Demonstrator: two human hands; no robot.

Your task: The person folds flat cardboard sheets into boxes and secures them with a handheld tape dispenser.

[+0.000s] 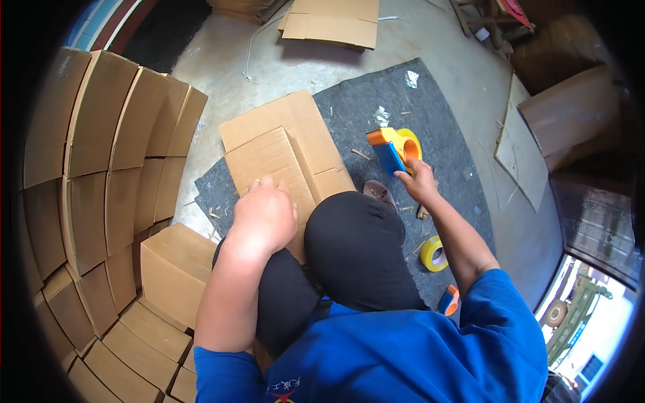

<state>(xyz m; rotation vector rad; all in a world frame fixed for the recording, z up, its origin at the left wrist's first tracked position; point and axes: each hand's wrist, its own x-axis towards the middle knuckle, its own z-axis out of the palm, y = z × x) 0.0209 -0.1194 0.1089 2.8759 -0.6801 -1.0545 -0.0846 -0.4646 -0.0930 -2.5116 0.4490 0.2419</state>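
In the head view my right hand (420, 181) is wrapped around the handle of a tape dispenser (388, 156), which is blue and orange and carries a yellow tape roll. It is held over the dark mat, to the right of a cardboard box (269, 158). My left hand (265, 213) presses on the near left part of that box, fingers bent and closed against it; the fingertips are partly hidden. The box lies in front of my knees on top of a larger flat piece of cardboard (292, 111).
Stacked cardboard boxes (97, 134) form a wall on the left, with a single box (178, 265) beside my leg. A yellow tape roll (433, 254) and a second dispenser (448, 300) lie right. Flat cardboard (332, 20) lies ahead, beyond the dark mat (443, 141).
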